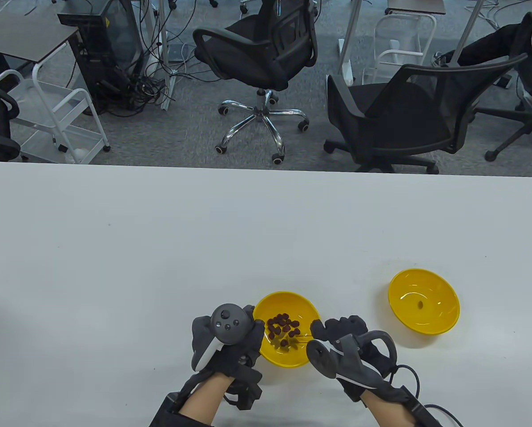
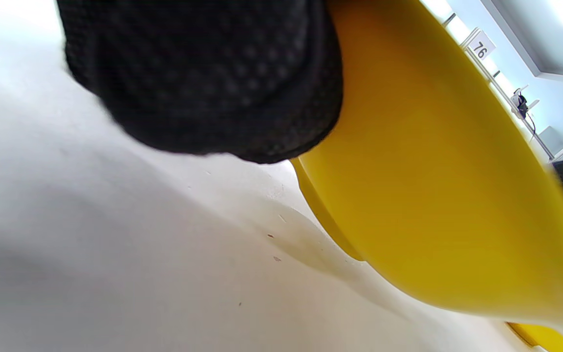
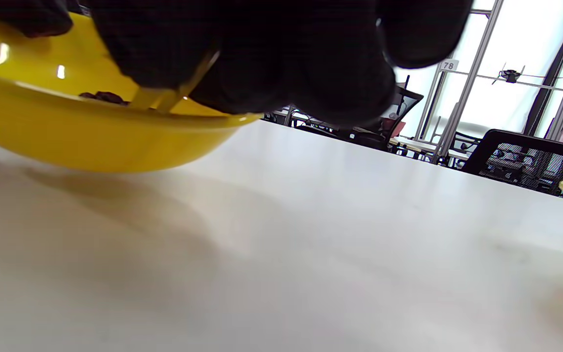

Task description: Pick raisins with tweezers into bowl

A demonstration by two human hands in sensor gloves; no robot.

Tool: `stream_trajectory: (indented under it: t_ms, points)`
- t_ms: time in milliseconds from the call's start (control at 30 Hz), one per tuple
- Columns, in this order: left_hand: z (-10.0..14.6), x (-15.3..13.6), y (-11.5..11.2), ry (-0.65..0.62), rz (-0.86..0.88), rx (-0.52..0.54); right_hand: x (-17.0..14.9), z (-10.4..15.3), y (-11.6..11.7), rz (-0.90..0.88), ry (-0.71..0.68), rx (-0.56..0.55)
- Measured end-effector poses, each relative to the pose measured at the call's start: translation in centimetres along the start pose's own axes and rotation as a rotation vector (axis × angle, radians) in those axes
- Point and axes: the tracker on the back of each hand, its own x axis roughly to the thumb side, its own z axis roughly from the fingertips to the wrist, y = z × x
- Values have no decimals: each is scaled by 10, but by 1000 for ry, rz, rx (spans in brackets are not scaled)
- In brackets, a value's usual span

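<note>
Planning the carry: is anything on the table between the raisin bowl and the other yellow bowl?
Nothing visible: bare table lies between the raisin bowl and the other bowl. Only the right hand, holding the tweezers, is near that path.

Near edge of tabletop: raisin bowl with raisins in it, left hand touching its left side, right hand at its right, second bowl farther right holding one raisin.
</note>
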Motion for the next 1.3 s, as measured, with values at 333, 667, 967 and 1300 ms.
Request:
stream_trajectory:
  t_ms: [333, 667, 967, 1300]
  points:
    - [0, -1, 0, 0, 6, 2, 1, 0, 0, 5, -9, -29]
    - [-1, -6, 3, 22, 10, 11, -31, 1, -15, -99, 122, -109]
    - [-1, -7, 4, 34, 6, 12, -109, 7, -12, -135, 466, -141]
    - [-1, -7, 4, 34, 4, 5, -172, 19, 9, -114, 817, -78]
